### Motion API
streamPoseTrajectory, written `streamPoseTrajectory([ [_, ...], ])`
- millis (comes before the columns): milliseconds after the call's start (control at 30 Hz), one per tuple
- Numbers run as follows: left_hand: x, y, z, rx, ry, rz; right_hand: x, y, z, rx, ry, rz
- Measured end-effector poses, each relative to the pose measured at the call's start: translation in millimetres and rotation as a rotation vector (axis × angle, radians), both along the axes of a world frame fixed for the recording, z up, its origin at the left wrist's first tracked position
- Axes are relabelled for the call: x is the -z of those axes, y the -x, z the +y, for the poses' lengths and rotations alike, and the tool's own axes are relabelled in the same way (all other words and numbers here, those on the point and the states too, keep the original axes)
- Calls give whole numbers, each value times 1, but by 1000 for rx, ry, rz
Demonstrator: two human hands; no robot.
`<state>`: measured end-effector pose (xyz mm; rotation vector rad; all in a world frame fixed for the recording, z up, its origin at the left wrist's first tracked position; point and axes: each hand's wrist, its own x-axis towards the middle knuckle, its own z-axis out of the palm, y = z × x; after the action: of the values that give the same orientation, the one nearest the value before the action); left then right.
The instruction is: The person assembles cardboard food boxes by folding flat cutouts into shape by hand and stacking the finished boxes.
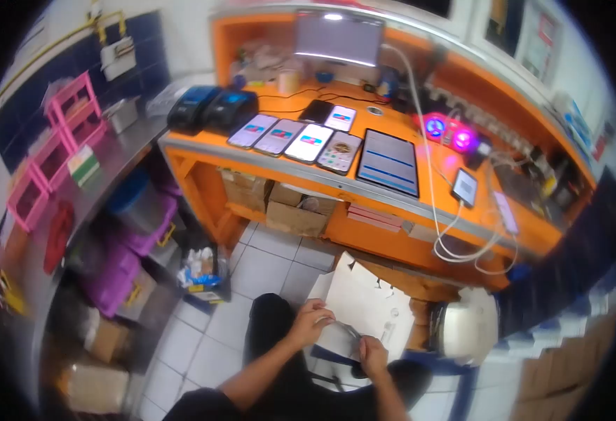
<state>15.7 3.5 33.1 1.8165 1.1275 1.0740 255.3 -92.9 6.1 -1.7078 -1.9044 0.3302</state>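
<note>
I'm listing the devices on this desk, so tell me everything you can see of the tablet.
The tablet is a thin slab with a dark border, lying screen up on the orange desk, near its front edge. The lit screen shows blue bars on grey, too blurred to read. A phone lies just left; nobody touches the tablet.

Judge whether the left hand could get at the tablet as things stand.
Probably, with a lean: nothing covers the tablet, near the orange workbench's front edge, though the left hand must first release a thin item.
</note>
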Motion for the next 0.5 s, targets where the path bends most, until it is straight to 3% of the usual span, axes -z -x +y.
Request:
streamPoseTrajectory([
  [67, -9, -4, 0, -25, -11, -110, 3, -5, 3, 205, -43, 196],
  [133, -22, -4, 2, -19, -22, -195, -28, -6, 7, 224, 10, 233],
  [200, -34, -5, 5, -41, 322, -338, -45, -15, 12, 192, 25, 245],
  [233, -38, -6, 7, -28, 338, -330, -68, -13, 14, 216, 68, 274],
  [333, -53, -8, 8, -42, 194, -247, -99, -18, 15, 216, 177, 263],
  [400, -73, -6, 7, 15, -274, 56, -124, -11, 14, 155, 149, 103],
  [500, -84, -4, -3, 88, -395, 280, -133, 0, 9, 94, 183, -1],
])
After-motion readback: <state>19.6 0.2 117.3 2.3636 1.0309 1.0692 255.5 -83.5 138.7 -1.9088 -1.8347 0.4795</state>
